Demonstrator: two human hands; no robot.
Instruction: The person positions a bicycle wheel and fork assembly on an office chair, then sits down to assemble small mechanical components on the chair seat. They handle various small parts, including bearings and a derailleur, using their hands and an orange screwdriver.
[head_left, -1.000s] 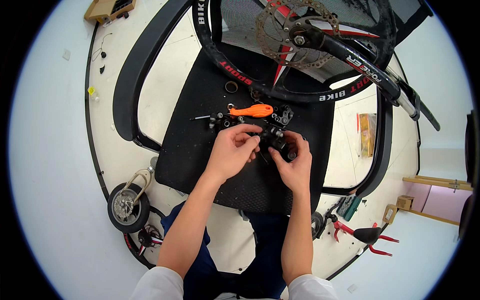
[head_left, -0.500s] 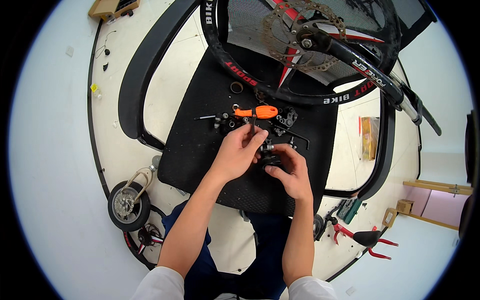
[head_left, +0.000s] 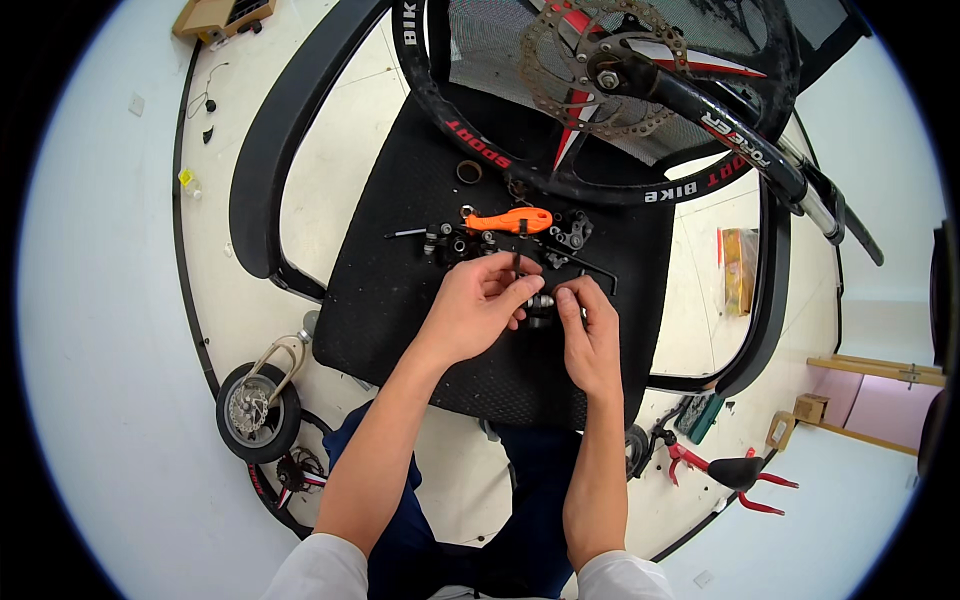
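Note:
Over the chair's black seat my left hand (head_left: 478, 305) is closed around a small black-and-silver metal part (head_left: 541, 302), with a dark, thin arm of it rising past the fingertips. My right hand (head_left: 592, 335) pinches at the part's right end, thumb against forefinger; the exact grip is hidden. Just beyond the fingers lies a screwdriver with an orange handle (head_left: 510, 220). Around it are several small black and silver fittings (head_left: 440, 240), a grey metal bracket (head_left: 571, 230), a black hex key (head_left: 590, 267) and a dark ring (head_left: 468, 172).
A bicycle wheel (head_left: 560, 190) with a brake disc (head_left: 535, 75) and a black fork (head_left: 720, 120) leans across the chair's far side. Armrests (head_left: 262, 190) flank the black seat (head_left: 370, 290). On the floor are a small wheel (head_left: 286, 408), a red frame part (head_left: 690, 460) and a bagged yellow item (head_left: 738, 270).
My right hand has shifted slightly right and turned, its thumb and forefinger now closer together. The black round piece under its fingers shows less. My left hand keeps its grip.

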